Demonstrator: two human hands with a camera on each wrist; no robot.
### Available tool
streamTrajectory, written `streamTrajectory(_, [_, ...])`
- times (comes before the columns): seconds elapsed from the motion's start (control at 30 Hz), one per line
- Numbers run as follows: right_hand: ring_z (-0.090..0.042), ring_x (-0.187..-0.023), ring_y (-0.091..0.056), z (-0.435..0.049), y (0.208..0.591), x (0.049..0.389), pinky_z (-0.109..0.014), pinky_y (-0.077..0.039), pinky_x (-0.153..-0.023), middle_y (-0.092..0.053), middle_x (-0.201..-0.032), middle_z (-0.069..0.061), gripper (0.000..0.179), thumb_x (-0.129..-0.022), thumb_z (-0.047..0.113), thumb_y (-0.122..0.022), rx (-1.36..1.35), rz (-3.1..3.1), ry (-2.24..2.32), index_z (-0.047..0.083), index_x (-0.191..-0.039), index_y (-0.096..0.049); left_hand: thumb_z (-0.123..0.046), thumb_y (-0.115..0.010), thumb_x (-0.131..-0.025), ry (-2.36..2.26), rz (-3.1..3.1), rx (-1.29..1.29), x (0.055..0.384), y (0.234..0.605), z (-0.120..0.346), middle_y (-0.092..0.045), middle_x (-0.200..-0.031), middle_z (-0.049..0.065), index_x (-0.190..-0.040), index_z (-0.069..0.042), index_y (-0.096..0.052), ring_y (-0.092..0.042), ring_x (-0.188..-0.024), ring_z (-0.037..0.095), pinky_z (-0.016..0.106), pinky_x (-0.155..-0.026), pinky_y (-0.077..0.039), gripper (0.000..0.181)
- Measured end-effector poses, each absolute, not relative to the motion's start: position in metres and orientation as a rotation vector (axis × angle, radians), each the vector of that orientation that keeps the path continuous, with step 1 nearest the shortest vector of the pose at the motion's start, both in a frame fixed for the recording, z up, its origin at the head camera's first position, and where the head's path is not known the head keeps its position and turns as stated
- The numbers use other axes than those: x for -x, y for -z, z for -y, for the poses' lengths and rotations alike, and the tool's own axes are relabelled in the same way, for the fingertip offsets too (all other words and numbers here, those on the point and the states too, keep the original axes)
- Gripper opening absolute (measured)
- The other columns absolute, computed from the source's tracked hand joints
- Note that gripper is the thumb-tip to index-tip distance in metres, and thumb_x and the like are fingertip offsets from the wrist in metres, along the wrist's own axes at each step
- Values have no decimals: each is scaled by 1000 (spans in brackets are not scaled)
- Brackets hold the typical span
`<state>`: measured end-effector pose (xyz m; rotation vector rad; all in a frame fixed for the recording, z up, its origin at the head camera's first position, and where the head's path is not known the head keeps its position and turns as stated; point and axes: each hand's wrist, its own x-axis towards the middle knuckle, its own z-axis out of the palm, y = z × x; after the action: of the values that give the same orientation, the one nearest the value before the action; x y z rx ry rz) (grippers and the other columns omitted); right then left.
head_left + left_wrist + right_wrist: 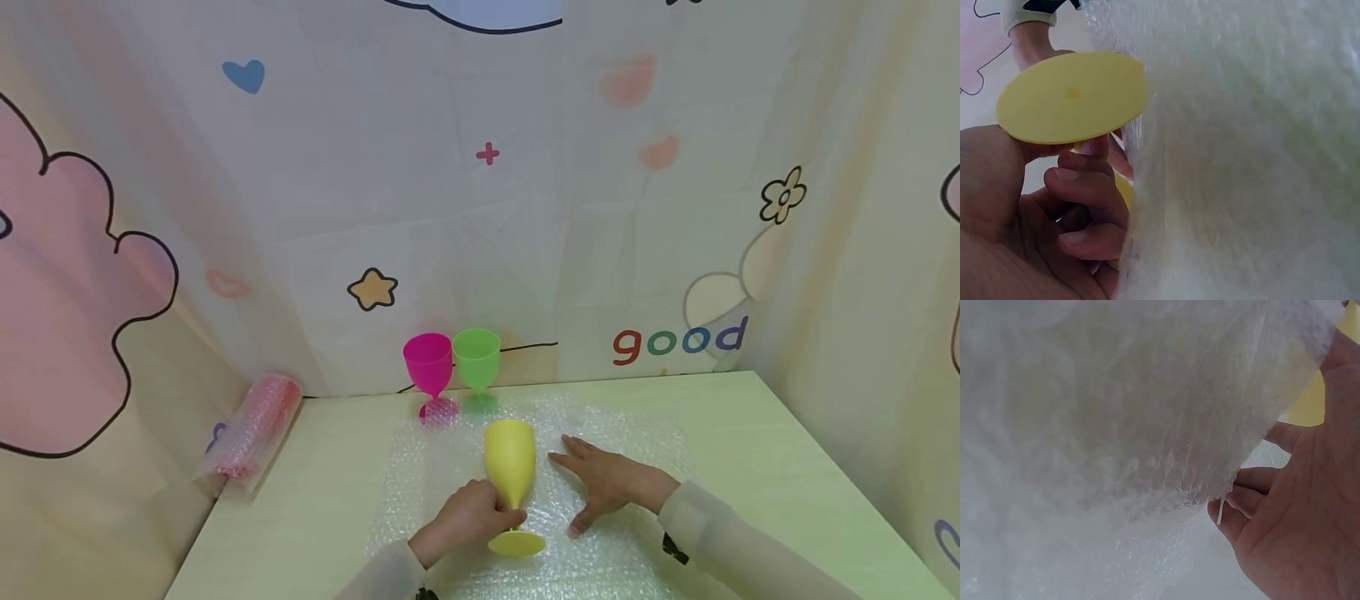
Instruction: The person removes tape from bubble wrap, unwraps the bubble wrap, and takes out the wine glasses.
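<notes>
The word "good" (685, 341), printed on the backdrop (420, 167)
It runs along the backdrop's lower right in the head view (all lowercase, each letter its own colour): a red g (639, 344), a green o (650, 342), a blue o (686, 340) and a purple-blue d (743, 334). Higher up, nearer the middle, the same backdrop carries a small reddish plus sign (488, 153), printed by itself.

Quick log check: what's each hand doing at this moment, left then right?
Left hand: closed, holding the yellow goblet by its stem.
Right hand: open, fingers spread at the bubble wrap, not gripping the goblet.
</notes>
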<state>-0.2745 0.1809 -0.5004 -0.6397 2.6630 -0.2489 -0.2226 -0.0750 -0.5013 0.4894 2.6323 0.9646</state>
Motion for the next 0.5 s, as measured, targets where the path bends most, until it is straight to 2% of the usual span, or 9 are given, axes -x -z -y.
streamTrajectory(0.27, [-33, -153, -18, -180, 500, 272, -56, -34, -114, -16, -166, -11, 115, -57, 67, -82, 634, -2665, 252, 28, -153, -33, -30, -69, -86, -1035, -2625, -523, 221, 502, 73, -41, -44, -13, -50, -16, -59, -32, -43, 4, 19, -42, -23, 40])
streamTrajectory(0.5, [-33, -153, -17, -181, 499, 271, -56, -34, -115, -15, -166, -11, 115, -57, 65, -83, 627, -2675, 268, 28, -153, -33, -31, -68, -88, -1114, -2666, -607, 218, 500, 75, -43, -46, -15, -52, -15, -62, -34, -45, 1, 17, -43, -26, 40])
